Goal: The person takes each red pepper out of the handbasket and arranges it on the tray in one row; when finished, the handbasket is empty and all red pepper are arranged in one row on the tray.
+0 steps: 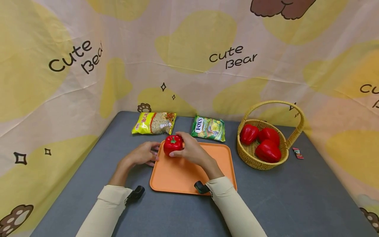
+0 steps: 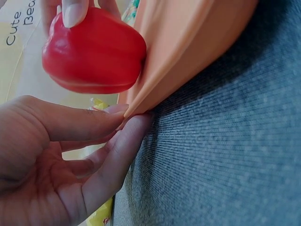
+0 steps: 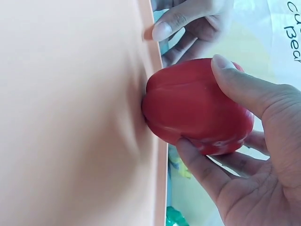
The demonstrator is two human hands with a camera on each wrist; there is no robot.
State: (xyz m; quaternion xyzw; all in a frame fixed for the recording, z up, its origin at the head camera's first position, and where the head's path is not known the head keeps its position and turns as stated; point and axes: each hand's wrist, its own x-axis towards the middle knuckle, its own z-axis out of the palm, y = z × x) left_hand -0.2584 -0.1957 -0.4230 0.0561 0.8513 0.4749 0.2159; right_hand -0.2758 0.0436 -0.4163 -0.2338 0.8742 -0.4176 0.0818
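Note:
A red bell pepper (image 1: 171,145) with a green stem stands at the far left corner of an orange tray (image 1: 183,174). My right hand (image 1: 190,149) grips it from the right, thumb on the near side and fingers behind; in the right wrist view the pepper (image 3: 197,108) has its base right at the tray surface. At the tray's left edge, my left hand (image 1: 144,153) pinches the rim between thumb and fingers, as the left wrist view shows beside the pepper (image 2: 94,52).
Right of the tray, a wicker basket (image 1: 251,161) with a tall handle holds three red peppers (image 1: 268,151). Behind the tray lie a yellow snack bag (image 1: 154,123) and a green FOX'S bag (image 1: 208,128). A small red packet (image 1: 297,153) lies right of the basket. Printed cloth walls border the grey table.

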